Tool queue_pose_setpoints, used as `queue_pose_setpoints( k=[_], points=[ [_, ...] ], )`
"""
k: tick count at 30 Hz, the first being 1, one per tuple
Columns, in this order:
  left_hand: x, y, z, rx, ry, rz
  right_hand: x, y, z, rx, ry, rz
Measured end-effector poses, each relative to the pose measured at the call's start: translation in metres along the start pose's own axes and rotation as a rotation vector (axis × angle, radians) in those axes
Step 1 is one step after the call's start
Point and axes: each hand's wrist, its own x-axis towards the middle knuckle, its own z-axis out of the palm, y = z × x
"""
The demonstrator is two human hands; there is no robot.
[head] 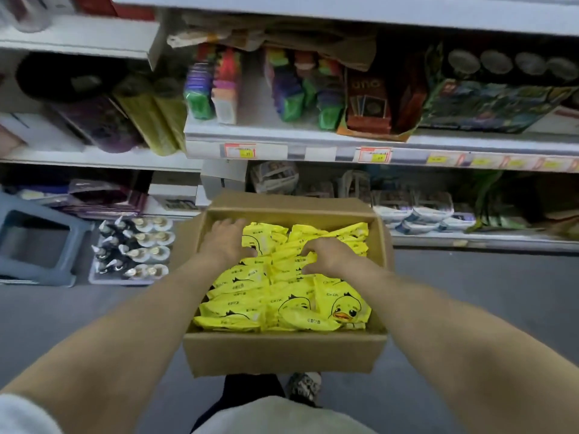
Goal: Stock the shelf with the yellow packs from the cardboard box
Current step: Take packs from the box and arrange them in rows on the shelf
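— Where are the goods?

— The yellow plastic packs with a duck print (313,302) all lie heaped in the open brown cardboard box (282,355). How deep the heap goes is hidden by the box's near wall.

— And the hands?

— Both are inside the box, on the far half of the heap. The left hand (228,242) lies loose at the far left corner with its fingers stretched out and its thumb touching a pack. The right hand (329,256) has its fingers bent down among the packs. I cannot tell whether it grips one, as the tips are partly buried.

— The shelving?

— The white metal shelf (313,139) beyond the box is blurred and its price tags are unreadable. A red card-game carton (368,101) shows there. Left of the box are a grey plastic stool (37,242), cut by the edge, and a tray of small bottles (134,249). Below the box a patterned shoe (304,386) peeks out, mostly covered.
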Motion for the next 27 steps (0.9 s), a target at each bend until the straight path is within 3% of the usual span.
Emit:
queue_pose_setpoints(
  k=[4, 8, 12, 21, 24, 27],
  points=[
    [0.023, -0.012, 0.029, -0.068, -0.085, -0.018, 0.008, 0.017, 0.053, 0.075, -0.232, 0.044],
    [0.046, -0.023, 0.048, -0.106, -0.099, 0.013, 0.013, 0.028, 0.081, 0.244, -0.289, 0.102],
    [0.065, -0.032, 0.053, -0.041, -0.059, 0.006, 0.024, 0.029, 0.081, 0.475, -0.193, 0.171],
    [0.093, -0.039, 0.054, 0.208, -0.106, 0.018, 0.076, 0.024, 0.059, 0.623, -0.008, 0.235],
    [0.091, -0.047, 0.055, 0.108, -0.143, 0.032, 0.088, 0.016, 0.051, 0.653, 0.029, 0.232],
    [0.085, -0.063, 0.061, -0.208, -0.293, 0.069, 0.100, 0.007, 0.046, 0.677, 0.080, 0.227]
  ],
)
